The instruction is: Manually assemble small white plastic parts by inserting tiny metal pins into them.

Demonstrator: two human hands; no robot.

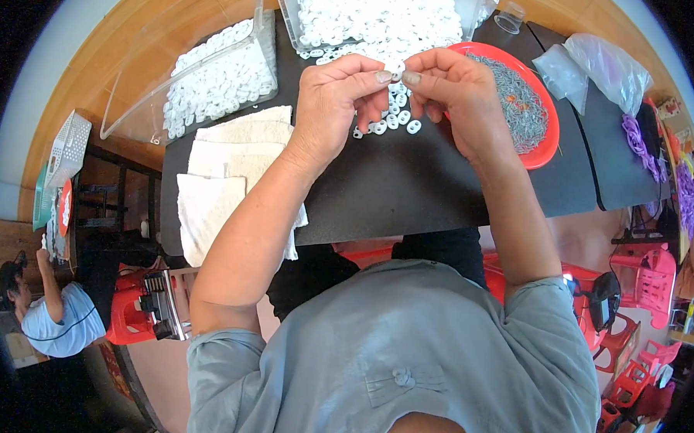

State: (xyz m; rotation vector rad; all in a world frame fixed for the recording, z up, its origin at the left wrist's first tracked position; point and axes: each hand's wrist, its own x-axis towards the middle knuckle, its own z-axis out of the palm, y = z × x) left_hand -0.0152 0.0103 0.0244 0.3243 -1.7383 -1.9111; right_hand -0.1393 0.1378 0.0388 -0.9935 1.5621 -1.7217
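Above the dark table (pixel 392 191), a small white oval plastic piece with holes (pixel 396 70) is pinched between the thumbs and forefingers of both hands. My left hand (pixel 333 101) grips it from the left, and my right hand (pixel 459 88) from the right. Whether a small metal part is also between the fingers is too small to tell. Several loose white pieces (pixel 392 122) lie just below the hands. Close to my right hand, a red round tray (pixel 546 134) holds many thin grey metal parts (pixel 522 104), perhaps screws or pins.
At the back stands a clear bin (pixel 292 35) heaped with white pieces, some spilling out. Another clear bin (pixel 265 65) of them tilts at the left. Folded cream cloths (pixel 215 211) hang over the table's front edge. Plastic bags (pixel 607 62) lie right; a co-worker (pixel 61 318) sits far left.
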